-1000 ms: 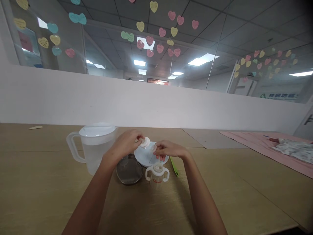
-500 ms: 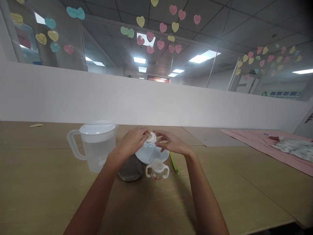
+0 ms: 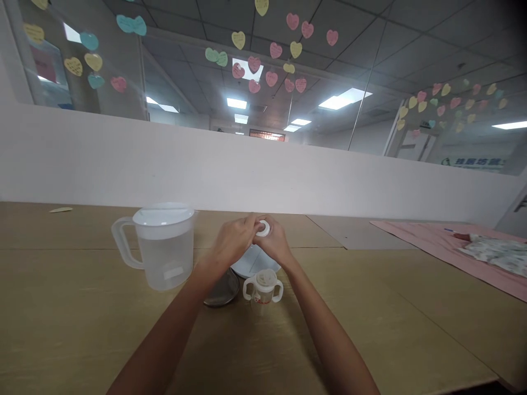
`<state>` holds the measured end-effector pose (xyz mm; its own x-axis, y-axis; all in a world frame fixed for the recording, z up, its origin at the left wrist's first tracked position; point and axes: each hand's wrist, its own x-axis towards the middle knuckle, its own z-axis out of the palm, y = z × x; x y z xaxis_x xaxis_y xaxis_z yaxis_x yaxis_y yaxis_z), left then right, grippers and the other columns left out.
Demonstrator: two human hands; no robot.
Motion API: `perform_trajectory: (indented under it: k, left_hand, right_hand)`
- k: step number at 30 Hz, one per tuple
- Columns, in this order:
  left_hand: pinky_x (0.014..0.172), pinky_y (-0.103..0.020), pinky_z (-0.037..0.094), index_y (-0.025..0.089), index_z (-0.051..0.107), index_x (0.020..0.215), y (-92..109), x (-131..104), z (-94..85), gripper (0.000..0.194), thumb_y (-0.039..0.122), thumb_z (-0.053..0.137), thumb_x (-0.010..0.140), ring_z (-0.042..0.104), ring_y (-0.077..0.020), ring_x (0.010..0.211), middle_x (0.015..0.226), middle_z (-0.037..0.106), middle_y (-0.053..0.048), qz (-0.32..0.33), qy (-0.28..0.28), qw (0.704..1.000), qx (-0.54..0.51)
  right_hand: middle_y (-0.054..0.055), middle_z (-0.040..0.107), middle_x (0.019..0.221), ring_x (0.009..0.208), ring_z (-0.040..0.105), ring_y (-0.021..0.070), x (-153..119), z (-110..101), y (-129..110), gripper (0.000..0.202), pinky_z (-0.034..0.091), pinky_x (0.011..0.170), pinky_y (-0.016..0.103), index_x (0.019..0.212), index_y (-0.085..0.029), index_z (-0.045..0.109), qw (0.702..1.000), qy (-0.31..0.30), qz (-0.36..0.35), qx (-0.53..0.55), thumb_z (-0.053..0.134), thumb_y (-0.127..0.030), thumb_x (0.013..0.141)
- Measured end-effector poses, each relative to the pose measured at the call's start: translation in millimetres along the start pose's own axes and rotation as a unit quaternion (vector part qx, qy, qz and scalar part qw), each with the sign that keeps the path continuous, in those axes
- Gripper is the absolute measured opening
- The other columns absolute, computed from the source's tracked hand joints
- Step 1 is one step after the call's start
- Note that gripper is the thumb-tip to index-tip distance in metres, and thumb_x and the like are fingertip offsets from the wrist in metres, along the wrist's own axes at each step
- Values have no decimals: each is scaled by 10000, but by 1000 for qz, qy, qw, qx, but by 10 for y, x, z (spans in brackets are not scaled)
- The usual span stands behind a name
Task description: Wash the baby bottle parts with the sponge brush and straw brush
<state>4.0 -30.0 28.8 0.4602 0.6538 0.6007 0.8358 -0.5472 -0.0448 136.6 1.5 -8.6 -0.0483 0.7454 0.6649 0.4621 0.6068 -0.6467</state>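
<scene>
Both hands meet above a pale blue-white plate (image 3: 252,263). My left hand (image 3: 236,236) and my right hand (image 3: 274,237) are closed around a small white ring-shaped bottle top (image 3: 263,228), whose lower part is hidden by the fingers. In front of the plate stands a clear bottle with two white handles (image 3: 263,288). A dark round dish (image 3: 222,289) lies left of that bottle, partly behind my left wrist.
A large clear pitcher with a white lid (image 3: 164,247) stands at the left. Farther right, a pink cloth (image 3: 411,233) bears a patterned fabric item (image 3: 494,251). A white wall (image 3: 263,175) rises behind the table (image 3: 370,318).
Both hands have come together and closed around the white top, where before their fingers were spread beside it. The green utensil by the plate is now hidden.
</scene>
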Motion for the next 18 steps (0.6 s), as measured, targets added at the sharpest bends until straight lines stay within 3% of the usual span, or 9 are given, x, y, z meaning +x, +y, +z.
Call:
perform_trajectory:
  k: [5,11,15,18]
  left_hand:
    - [596,-238,384,186,501,852,-108,-4,-113,262,349,305,910,605,-165,719,821,658,-14,-32,30,989,-144]
    - [596,-247,386,208,563,847,-73,-58,-265,264,397,380,864,606,-179,765,872,669,-3,-26,-32,985,-165]
    - [623,-245,398,207,570,868,-85,-52,-215,231,377,414,851,605,-174,811,899,668,0,-17,-40,980,-196]
    - [591,-250,386,200,584,836,-110,-29,-116,226,382,451,830,607,-182,777,842,671,-8,-41,-53,983,-174]
  right_hand:
    - [-8,568,762,658,523,129,-33,-3,-32,249,424,608,234,853,-190,489,999,2,-35,10,555,-210,614]
    - [37,556,863,791,533,159,-64,-28,-33,196,418,711,261,885,-182,513,988,4,-139,-73,526,-244,700]
    - [77,523,956,876,510,186,-67,-112,-70,229,411,741,275,915,-175,538,976,16,-166,-141,559,-269,708]
    - [55,570,850,828,515,178,-49,-173,-98,136,396,734,273,838,-179,568,972,-39,-155,-172,563,-266,734]
